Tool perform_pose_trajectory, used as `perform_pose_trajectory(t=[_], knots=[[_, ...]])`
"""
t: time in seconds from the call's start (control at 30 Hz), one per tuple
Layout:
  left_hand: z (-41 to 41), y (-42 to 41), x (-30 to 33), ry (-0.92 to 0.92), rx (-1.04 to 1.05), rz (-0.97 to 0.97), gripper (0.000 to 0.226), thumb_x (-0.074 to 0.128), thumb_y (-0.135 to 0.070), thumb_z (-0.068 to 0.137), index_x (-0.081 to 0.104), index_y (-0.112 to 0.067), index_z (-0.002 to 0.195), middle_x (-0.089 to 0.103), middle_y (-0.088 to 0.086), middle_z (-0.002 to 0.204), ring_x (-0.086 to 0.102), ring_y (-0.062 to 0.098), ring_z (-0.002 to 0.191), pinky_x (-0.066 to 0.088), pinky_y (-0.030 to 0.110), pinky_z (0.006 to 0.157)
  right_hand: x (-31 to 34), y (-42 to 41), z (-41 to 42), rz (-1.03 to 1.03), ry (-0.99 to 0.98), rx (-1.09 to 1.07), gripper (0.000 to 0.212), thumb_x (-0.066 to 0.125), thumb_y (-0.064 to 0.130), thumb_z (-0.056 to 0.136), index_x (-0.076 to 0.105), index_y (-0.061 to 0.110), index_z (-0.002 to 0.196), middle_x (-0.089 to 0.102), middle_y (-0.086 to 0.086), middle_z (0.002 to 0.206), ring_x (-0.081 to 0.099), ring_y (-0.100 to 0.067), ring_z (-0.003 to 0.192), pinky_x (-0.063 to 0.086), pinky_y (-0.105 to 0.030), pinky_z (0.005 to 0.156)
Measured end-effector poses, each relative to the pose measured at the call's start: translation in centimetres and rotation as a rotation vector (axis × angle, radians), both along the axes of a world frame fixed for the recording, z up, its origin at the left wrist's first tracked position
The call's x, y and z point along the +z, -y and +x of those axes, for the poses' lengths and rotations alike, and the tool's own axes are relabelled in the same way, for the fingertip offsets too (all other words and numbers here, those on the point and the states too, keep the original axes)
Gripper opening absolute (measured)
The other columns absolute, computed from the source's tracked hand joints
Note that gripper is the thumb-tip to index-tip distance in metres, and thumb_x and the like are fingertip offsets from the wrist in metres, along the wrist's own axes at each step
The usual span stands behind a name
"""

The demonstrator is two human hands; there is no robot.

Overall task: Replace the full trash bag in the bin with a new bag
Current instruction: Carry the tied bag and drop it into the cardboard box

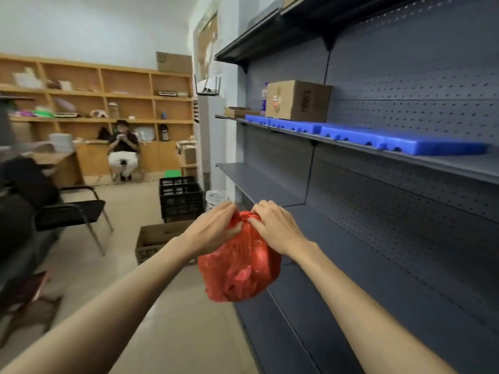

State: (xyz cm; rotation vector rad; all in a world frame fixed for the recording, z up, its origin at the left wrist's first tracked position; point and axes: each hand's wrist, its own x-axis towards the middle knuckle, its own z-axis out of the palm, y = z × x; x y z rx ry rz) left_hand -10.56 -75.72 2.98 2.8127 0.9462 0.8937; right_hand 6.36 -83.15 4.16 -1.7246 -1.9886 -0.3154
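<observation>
Tying the red bag shut, left hand and right hand both pinching its bunched top. Looks full and out of the bin. Next: drop it, then fetch a new bag.

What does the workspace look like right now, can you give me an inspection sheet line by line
Surface: beige floor, no table in use.
Job's things: full red trash bag held in the air, its top gathered; white lined bin on the floor beyond it.
Clutter: black crate, open cardboard box, black chair.
Grippers: left hand and right hand both pinch the bag's neck.
Cables: nothing seen.
Surroundings: grey shelving on the right with blue foam blocks and a carton; wooden shelves behind; a seated person.
</observation>
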Motion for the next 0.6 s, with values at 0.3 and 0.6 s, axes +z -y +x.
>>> perform_pose_trajectory(t=[0.3,0.6], knots=[[-6.3,-9.3,-1.2,-0.065,0.219,0.009,0.024,0.055,-0.034,0.093,0.056,-0.012,0.100,0.053,0.000,0.096,0.053,0.016,0.088,0.040,0.028,0.076,-1.3,-12.9,-4.9,-0.037,0.006,0.233,0.026,0.046,0.033,0.098,0.058,0.010,0.102,0.060,-0.010,0.110,0.054,-0.030,0.107,0.041,-0.042,0.090],[-8.2,-18.1,-3.6,-0.069,0.398,-0.025,0.029,0.048,-0.042,0.092,0.053,-0.013,0.096,0.050,-0.002,0.092,0.051,0.015,0.083,0.045,0.033,0.071,-3.3,-24.7,-6.8,-0.046,0.027,0.370,0.028,0.045,0.032,0.099,0.058,0.009,0.107,0.058,-0.009,0.110,0.052,-0.027,0.107,0.037,-0.039,0.087]])
